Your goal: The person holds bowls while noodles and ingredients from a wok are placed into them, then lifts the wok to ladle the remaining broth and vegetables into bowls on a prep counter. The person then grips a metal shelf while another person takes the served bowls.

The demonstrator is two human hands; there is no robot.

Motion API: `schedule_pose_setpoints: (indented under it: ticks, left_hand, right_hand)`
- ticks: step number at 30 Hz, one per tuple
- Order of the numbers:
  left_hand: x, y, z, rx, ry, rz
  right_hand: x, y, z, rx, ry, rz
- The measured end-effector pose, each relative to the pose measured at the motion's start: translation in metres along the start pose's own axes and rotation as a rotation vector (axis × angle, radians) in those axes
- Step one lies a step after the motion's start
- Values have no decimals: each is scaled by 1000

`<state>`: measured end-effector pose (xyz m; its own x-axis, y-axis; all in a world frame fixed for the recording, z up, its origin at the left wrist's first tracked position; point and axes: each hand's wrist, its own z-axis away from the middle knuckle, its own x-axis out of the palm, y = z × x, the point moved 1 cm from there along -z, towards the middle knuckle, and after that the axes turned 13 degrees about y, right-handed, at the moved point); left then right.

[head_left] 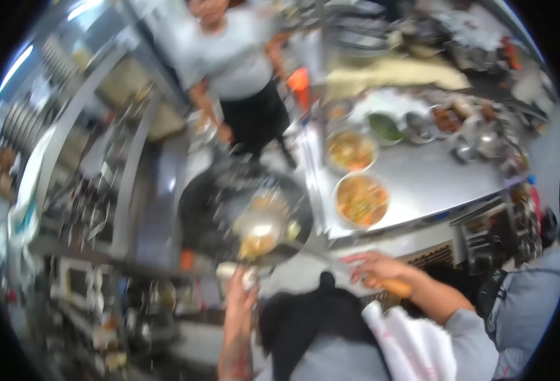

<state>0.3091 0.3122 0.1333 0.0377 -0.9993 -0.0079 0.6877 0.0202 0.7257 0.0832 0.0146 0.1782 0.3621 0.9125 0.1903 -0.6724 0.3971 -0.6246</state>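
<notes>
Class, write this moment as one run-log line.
left hand: holds cloth at wok edge | right hand: holds ladle over wok | food: near ladle, blurred | counter: two filled bowls

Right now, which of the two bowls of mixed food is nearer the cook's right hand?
The lower bowl in the view, toward the cook. The upper bowl stands just beyond it, farther from the right hand.

Colours, frame centre to lower right
Wok [195,206]: black. Ladle [261,225]: silver; handle [396,288] orange. Towel [413,343]: white, red marks.
</notes>
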Motion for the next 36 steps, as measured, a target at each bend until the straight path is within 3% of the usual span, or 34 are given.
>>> schedule_pose_setpoints:
  ticks: [2,4,6,10,12,14,18,20,21,23,24,26,28,29,34,36]
  left_hand:
    - [-10,5,8,27,-137,-32]
    - [-15,-3,-5,2,-212,49]
    - [-11,0,0,14,-207,136]
    - [-14,3,11,-4,-149,50]
    - [-13,-3,8,-1,-62,112]
    - [-29,-17,-12,-90,-293,285]
    - [-33,-8,-1,-142,-404,346]
    - [-35,-5,5,-131,-376,303]
    - [-31,-2,15,-122,-265,305]
    - [-47,-13,2,-168,-390,297]
    - [-49,-15,-3,-187,-420,282]
    - [-33,-5,22,-139,-325,349]
    - [-35,-5,23,-112,-333,322]
    - [-38,-8,21,-143,-337,314]
    - [-35,-3,26,-103,-324,356]
    - [-39,-6,20,-119,-312,367]
  right_hand:
    - [7,7,-3,96,-94,-264]
    - [25,-1,11,60,-74,-166]
    - [36,-11,21,-106,1,185]
    - [37,-21,31,-98,44,239]
    - [36,-23,34,-307,88,616]
    - [37,-27,35,-520,198,887]
    - [37,-45,47,-470,189,888]
    - [30,-41,42,-679,158,934]
    - [28,-35,36,-923,201,953]
    - [39,-50,39,-756,254,1040]
    - [36,-39,16,-872,303,1014]
    - [46,-43,-9,-833,385,1102]
    - [50,-37,-39,-941,467,1057]
    - [51,-36,-48,-868,429,1030]
    - [62,-37,-32,-914,397,1032]
    - [62,-42,-9,-711,311,1088]
